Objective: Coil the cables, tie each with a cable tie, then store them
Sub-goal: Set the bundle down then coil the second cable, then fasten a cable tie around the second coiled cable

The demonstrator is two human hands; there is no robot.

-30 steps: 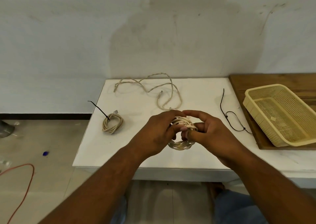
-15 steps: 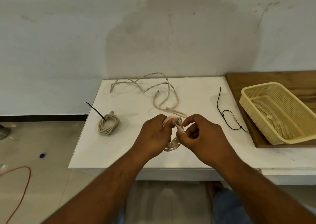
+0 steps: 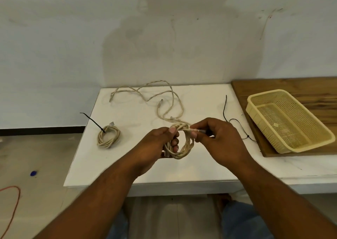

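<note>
Head view. The left hand is gripping a coiled beige network cable above the white rectangular tabletop, thumb pressing on the top of the coil and fingers curling through its loop. The right hand is pinching the cable's plug end between thumb and forefinger at the coil's upper right. A tied beige cable coil with a black cable tie is lying to the left. A loose beige twisted cable is sprawling behind the hands. Loose black cable ties are lying just right of the right hand. A cream perforated plastic basket is sitting empty on a brown wooden board.
</note>
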